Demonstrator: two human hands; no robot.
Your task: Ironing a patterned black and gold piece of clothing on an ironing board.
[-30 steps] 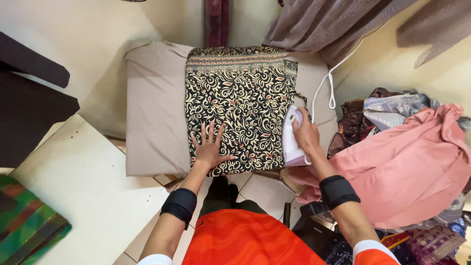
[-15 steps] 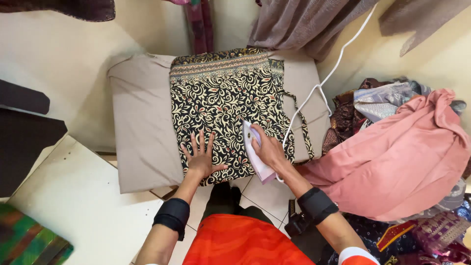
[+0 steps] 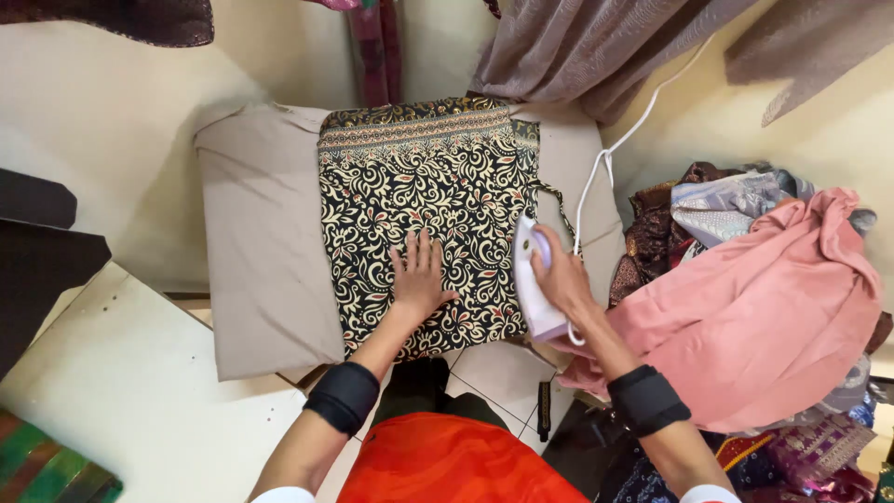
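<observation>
From left: beige pad [image 3: 261, 261] — on it the black patterned cloth [image 3: 419, 177], lying flat. My left hand [image 3: 419, 275] presses its lower part, fingers spread. My right hand [image 3: 563, 275] is clamped on the white iron [image 3: 533, 279] at the cloth's right edge — I judge pressing unfinished. Pink garment pile [image 3: 754, 317] waits.
</observation>
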